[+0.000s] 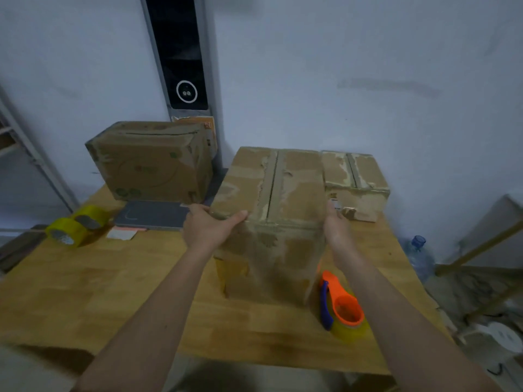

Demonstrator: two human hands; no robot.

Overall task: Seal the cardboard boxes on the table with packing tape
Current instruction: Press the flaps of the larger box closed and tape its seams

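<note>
The tall cardboard box point(268, 222) stands mid-table, its top seam showing torn paper, untaped. The left hand point(208, 226) grips its near left top corner, thumb curled over the edge; the right hand point(336, 224) lies flat against its right side, fingers straight. Just beside its right base lies an orange tape dispenser point(341, 304). Behind it sit a smaller box point(356, 185) and, to the left, a larger box point(152, 162). Two tape rolls point(76, 224) rest near the wooden table point(113, 292) left edge.
</note>
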